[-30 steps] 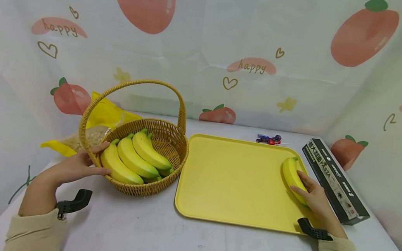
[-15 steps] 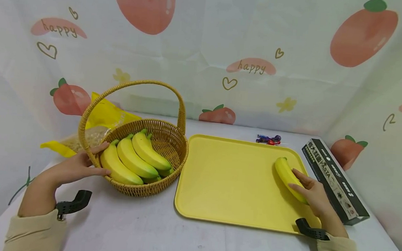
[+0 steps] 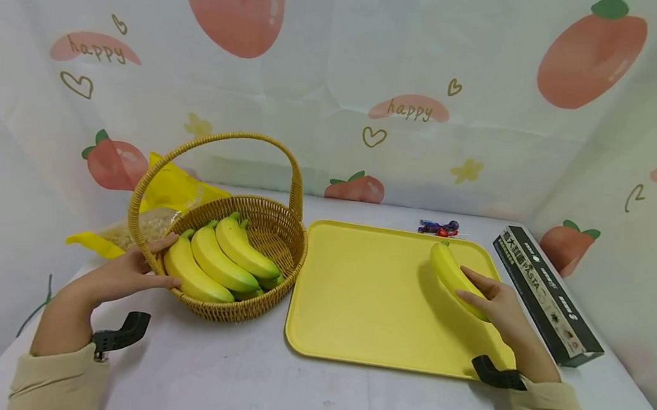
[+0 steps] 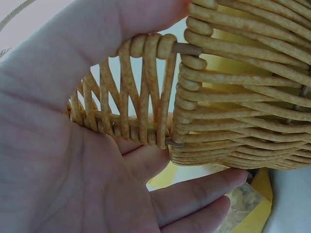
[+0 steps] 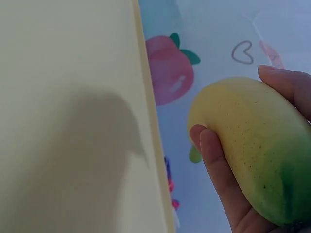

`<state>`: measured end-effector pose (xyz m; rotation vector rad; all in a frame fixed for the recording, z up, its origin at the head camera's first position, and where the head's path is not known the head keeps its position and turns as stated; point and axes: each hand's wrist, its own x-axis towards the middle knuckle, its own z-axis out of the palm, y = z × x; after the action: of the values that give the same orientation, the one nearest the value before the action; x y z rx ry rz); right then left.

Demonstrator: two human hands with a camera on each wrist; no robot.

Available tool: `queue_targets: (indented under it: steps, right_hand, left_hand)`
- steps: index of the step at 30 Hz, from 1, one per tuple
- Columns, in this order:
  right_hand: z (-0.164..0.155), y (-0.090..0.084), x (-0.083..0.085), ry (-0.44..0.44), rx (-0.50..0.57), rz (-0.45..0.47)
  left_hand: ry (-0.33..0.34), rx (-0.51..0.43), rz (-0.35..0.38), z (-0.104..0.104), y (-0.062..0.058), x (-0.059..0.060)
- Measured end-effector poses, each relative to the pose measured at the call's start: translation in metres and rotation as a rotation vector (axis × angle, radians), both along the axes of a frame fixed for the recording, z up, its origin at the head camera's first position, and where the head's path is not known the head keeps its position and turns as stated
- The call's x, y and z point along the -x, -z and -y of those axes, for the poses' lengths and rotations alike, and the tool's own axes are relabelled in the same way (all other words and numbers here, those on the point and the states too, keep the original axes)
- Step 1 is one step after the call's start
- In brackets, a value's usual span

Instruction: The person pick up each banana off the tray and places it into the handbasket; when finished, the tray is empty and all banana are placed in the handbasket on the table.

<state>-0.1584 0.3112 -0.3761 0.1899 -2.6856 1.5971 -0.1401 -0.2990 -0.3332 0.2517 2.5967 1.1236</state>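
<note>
the right hand (image 3: 495, 305) wraps its fingers round a single banana (image 3: 454, 277), holding it just above the right side of the yellow tray (image 3: 356, 296); its shadow falls on the tray, so it looks lifted. the left hand (image 3: 123, 273) grips the rim of the wicker basket (image 3: 270, 226), left of the tray, where a bunch of bananas (image 3: 221, 261) lies. judging by this, nothing rests on the tray.
</note>
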Motion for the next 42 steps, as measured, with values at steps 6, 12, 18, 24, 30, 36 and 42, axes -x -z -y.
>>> queue_targets:
  steps: [6,12,18,24,30,36,42]
  right_hand:
    - [0.016,-0.011,0.004,-0.070,0.036,-0.044]
    - [0.036,-0.020,0.011,-0.154,0.073,-0.056]
    - [0.058,-0.029,0.017,-0.224,0.111,-0.043]
    - [0.075,-0.033,0.026,-0.281,0.099,-0.013]
    - [0.097,-0.034,0.035,-0.390,0.113,-0.003]
    - [0.120,-0.040,0.039,-0.518,0.126,0.022]
    - [0.140,-0.045,0.044,-0.610,0.134,0.033]
  left_hand:
    - [0.000,0.020,0.002,-0.001,-0.001,-0.001]
    - [0.003,0.015,-0.002,-0.001,-0.001,-0.002]
    - [0.011,0.008,-0.006,-0.001,-0.002,-0.001]
    - [0.016,-0.004,-0.017,-0.001,-0.003,-0.002]
    - [0.010,0.003,-0.010,-0.001,-0.002,-0.003]
    - [0.001,0.012,-0.001,0.000,0.000,-0.002]
    - [0.001,0.006,0.006,0.000,0.000,-0.001]
